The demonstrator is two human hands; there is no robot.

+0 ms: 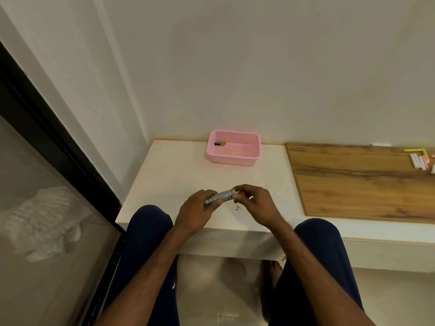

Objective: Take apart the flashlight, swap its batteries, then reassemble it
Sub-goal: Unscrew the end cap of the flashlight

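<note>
A small silver flashlight (222,196) lies level between my two hands, just above the white tabletop (174,175). My left hand (197,211) wraps its near-left end, where ridged rings show. My right hand (254,203) pinches the far-right end with its fingertips, hiding that end. A pink plastic basket (249,158) stands at the back of the table against the wall. Inside it, at the left, lies a black and orange battery (220,144).
A wooden board (357,182) covers the surface to the right, with several pieces of chalk (421,161) at its far right. A dark window frame (58,142) runs along the left. My knees in dark trousers (150,231) sit against the table's front edge.
</note>
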